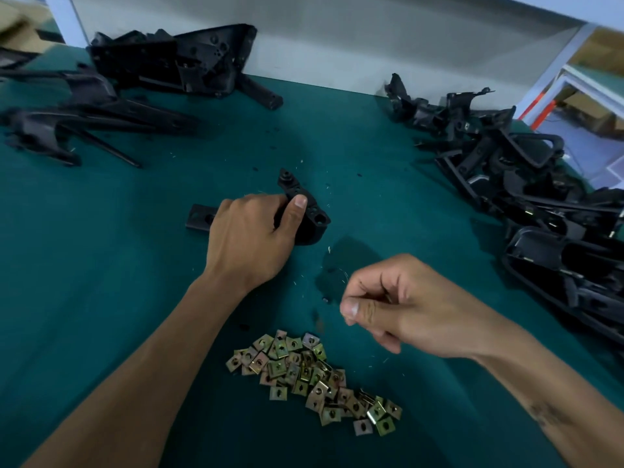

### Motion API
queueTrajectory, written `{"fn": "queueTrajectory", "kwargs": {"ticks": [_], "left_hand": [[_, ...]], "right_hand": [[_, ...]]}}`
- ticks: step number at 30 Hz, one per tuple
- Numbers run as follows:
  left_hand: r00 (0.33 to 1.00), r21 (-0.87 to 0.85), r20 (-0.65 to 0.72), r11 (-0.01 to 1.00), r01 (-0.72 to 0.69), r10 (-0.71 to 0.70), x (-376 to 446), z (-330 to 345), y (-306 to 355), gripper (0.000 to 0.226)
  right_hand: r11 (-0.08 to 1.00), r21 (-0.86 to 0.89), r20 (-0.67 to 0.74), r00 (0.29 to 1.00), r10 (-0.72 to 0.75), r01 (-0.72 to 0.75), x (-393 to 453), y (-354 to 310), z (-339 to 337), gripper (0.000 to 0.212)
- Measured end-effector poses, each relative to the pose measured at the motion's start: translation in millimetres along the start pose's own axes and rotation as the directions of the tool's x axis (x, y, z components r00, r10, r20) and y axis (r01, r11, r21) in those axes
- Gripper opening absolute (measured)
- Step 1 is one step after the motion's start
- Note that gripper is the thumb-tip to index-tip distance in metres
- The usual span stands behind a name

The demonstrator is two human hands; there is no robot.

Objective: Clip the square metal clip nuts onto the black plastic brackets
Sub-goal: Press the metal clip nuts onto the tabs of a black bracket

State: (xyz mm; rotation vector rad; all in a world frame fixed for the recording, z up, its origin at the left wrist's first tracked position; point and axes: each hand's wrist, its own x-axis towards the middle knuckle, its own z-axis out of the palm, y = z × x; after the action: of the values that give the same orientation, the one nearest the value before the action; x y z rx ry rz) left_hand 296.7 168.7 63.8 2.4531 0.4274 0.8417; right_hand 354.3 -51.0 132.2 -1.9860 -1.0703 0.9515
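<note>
Mid-bench, left hand (250, 238) grips black bracket (304, 211): stiff, light; hold by body. Right hand (398, 305) fingers curled; contents can't tell. Clip nuts (314, 376) near front edge: small, thin, springy; pinch by edges.

A black plastic bracket (304, 211), curved and pierced with round holes, lies at the middle of the green worktop (101, 265), its flat tab end (199, 217) pointing toward the left edge. Square metal clip nuts (314, 376), brass-yellow and each with a centre hole, lie in a loose overlapping heap near the front edge. Heaps of black plastic brackets sit at the far-left corner (175, 59) and along the right edge (540, 204)
</note>
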Motion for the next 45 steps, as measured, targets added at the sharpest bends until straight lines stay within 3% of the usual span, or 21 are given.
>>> {"fn": "queueTrajectory", "kwargs": {"ticks": [4,7,10,13,15,18,29,45], "left_hand": [[1.000,0.018,0.004,1.000,-0.010,0.010,-1.1,-0.3,1.9,0.054],[1.000,0.007,-0.016,1.000,-0.020,0.020,-0.6,-0.4,2.1,0.054],[1.000,-0.009,-0.013,1.000,-0.024,0.024,1.6,0.3,0.2,0.054],[1.000,-0.027,-0.019,0.999,-0.020,0.019,3.8,1.8,-3.8,0.053],[0.999,-0.041,-0.032,0.999,-0.008,0.007,4.5,2.2,-6.7,0.053],[1.000,-0.048,-0.026,0.999,0.006,-0.007,6.0,2.7,-9.4,0.052],[1.000,-0.047,0.013,0.999,0.021,-0.020,7.1,3.7,-10.8,0.044],[1.000,-0.064,-0.011,0.998,0.023,-0.023,5.3,3.0,-7.2,0.049]], "right_hand": [[0.998,0.061,-0.001,1.000,0.018,-0.018,2.2,6.5,-1.1,0.011],[0.963,0.269,-0.079,0.997,0.002,0.020,7.7,19.6,-5.8,0.013],[0.801,0.590,-0.276,0.958,0.077,0.106,24.2,35.6,-5.1,0.017],[0.604,0.732,-0.475,0.871,0.124,0.314,53.8,41.3,-2.4,0.018],[0.548,0.721,-0.574,0.809,0.130,0.424,76.5,38.6,-2.5,0.021],[0.571,0.680,-0.623,0.773,0.119,0.460,104.1,32.3,-0.2,0.023],[0.610,0.688,-0.517,0.856,0.031,0.394,118.3,36.7,-2.0,0.020],[0.556,0.688,-0.591,0.805,0.057,0.466,116.4,34.2,3.2,0.014]]}}
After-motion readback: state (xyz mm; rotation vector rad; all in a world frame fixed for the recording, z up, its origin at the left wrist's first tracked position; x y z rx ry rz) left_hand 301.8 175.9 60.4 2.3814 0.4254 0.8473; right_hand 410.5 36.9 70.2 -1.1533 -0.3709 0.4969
